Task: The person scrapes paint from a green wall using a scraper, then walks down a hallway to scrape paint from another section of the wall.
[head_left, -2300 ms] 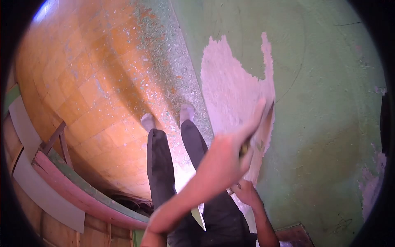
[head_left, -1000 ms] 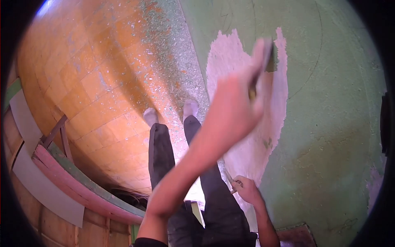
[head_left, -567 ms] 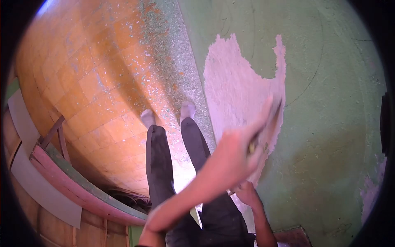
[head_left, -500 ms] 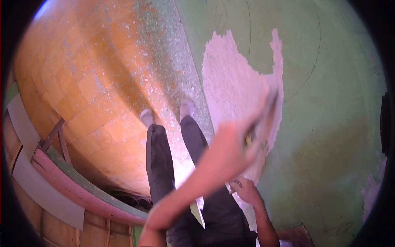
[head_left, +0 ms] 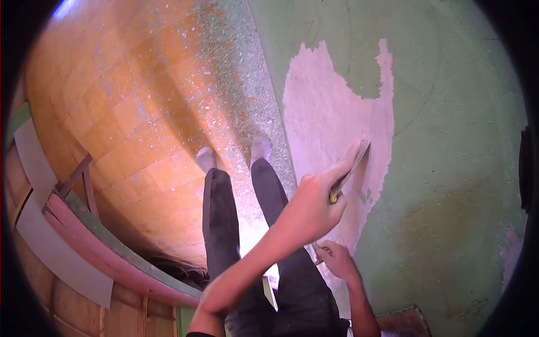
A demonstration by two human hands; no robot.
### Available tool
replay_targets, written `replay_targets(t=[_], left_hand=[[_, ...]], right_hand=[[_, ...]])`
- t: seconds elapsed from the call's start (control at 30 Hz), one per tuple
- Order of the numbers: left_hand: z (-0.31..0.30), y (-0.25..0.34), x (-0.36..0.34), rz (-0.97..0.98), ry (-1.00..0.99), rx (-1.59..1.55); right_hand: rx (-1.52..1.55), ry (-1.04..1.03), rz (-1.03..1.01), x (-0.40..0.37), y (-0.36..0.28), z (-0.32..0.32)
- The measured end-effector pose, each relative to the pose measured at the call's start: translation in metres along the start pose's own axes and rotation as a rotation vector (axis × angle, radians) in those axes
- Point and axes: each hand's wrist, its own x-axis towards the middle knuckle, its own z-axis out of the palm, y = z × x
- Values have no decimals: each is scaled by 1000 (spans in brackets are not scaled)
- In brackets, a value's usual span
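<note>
My left hand (head_left: 315,206) reaches across to the wall, closed around a scraper (head_left: 359,154). Its forefinger lies stretched along the flat blade, and a bit of yellow shows at the handle under the fingers. The scraper's tip is at the pale bared patch (head_left: 320,106), where the green paint (head_left: 449,123) is gone and the edge is ragged. Lower down, beside the right thigh, my right hand (head_left: 338,261) is closed on a thin object. Most of that object is hidden by the fingers, so its kind cannot be told.
Paint flakes cover the orange tiled floor (head_left: 129,123), thickest along the foot of the wall. My feet (head_left: 261,147) stand close to it. At the left is a curved pink-and-green ledge (head_left: 95,238) with wooden braces (head_left: 76,177). A dark-edged panel (head_left: 401,323) lies at bottom right.
My left hand and the scraper have come down the wall slightly, nearer to my body, and are less blurred. My right hand stays by the thigh. The whole view has shifted a little.
</note>
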Motion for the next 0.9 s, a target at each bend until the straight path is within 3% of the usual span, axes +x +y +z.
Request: replay_targets(t=[0.13, 0.27, 0.33, 0.4, 0.47, 0.53, 0.57, 0.63, 0.67, 0.73, 0.8, 0.87, 0.9], left_hand=[[-35, 26, 35, -96, -15, 119], [0, -14, 2, 45, 27, 49], [8, -11, 13, 155, 146, 84], [-13, 8, 50, 58, 229, 165], [-25, 12, 72, 196, 255, 47], [-16, 7, 31, 60, 120, 153], [-3, 1, 1, 11, 22, 34], [6, 2, 5, 132, 86, 76], [2, -3, 20, 95, 99, 58], [-36, 28, 66, 124, 182, 129], [-37, 55, 52, -36, 87, 145], [-9, 4, 11, 117, 29, 26], [-15, 9, 21, 108, 0, 79]], right_hand=[[44, -26, 29, 3, 9, 2], [11, 2, 45, 5, -5, -1], [32, 8, 19, 15, 0, 0], [37, -30, 42, 3, 9, 5], [36, -42, 34, 4, 5, 1], [8, -18, 63, -6, 3, 1], [-10, -9, 74, -6, 1, 1], [16, -3, 69, 0, 3, 3], [37, -22, 65, 1, 7, 3], [41, -13, 51, 6, 4, 1], [10, 29, 73, -2, -3, 0], [19, 5, 64, -3, 7, 2], [36, 7, 58, 1, 11, 4]])
